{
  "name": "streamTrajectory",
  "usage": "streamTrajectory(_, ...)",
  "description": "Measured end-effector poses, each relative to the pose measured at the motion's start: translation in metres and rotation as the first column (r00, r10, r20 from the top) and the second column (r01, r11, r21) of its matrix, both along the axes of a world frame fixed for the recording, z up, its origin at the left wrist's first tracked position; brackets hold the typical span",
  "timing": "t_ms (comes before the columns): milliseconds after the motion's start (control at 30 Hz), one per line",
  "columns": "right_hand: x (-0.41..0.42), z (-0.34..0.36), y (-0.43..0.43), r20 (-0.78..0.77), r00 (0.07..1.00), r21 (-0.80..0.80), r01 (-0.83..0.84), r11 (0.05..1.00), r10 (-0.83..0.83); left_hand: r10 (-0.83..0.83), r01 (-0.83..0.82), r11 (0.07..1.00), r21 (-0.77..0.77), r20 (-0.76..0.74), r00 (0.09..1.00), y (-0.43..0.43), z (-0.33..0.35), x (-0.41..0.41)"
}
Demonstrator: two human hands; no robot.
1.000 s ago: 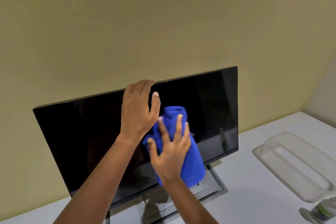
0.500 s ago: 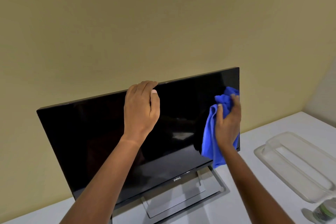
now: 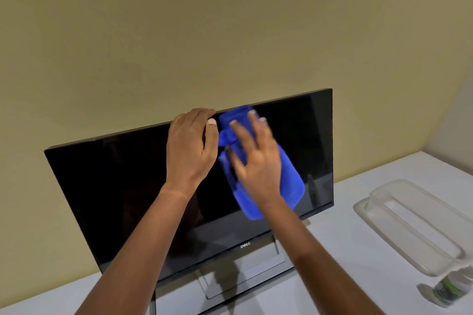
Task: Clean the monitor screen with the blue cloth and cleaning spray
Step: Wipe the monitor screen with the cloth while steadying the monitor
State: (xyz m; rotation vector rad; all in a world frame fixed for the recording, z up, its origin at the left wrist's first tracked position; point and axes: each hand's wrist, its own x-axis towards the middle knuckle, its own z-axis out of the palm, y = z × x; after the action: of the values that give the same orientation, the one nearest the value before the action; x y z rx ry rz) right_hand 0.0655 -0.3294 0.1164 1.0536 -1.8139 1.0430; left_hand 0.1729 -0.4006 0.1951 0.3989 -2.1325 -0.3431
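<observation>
A left hand (image 3: 190, 147) gripped the monitor (image 3: 115, 186) top; the flat right hand (image 3: 256, 161) pressed the blue cloth (image 3: 291, 184) against it; light overlapping strokes seemed wise.

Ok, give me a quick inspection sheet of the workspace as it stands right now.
Surface: white table, carrying the monitor.
Job's things: monitor upright, screen dark; blue cloth on the upper screen, right of centre; bottle at the near right, probably the spray, top hidden by the tray.
Clutter: clear plastic tray right of the monitor.
Hands: left hand grips the monitor's top edge; right hand, fingers spread, presses the cloth to the screen.
Cables: nothing seen.
Surroundings: beige wall behind.
</observation>
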Motion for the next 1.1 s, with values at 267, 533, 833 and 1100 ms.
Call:
streamTrajectory(267,-0.072,-0.019,0.052,0.7,0.714,-0.367,0.377,0.85,-0.014,0.028,-0.028,0.999,0.029,-0.016,0.999,0.002,-0.002,-0.003)
streamTrajectory(533,-0.012,-0.097,0.066,0.931,0.32,-0.349,0.64,0.684,0.176,0.027,-0.027,1.0,-0.004,-0.039,0.999,0.008,-0.006,-0.002)
streamTrajectory(833,-0.01,0.014,0.016,0.766,0.611,-0.49,0.355,0.796,0.199,0.016,-0.015,1.0,0.015,-0.042,0.999,0.006,-0.002,-0.001)
streamTrajectory(1100,0.066,-0.032,-0.023,0.027,0.999,0.126,0.041,0.991,-0.045,-0.008,0.01,1.0,0.03,-0.069,0.998,0.005,0.0,0.0)
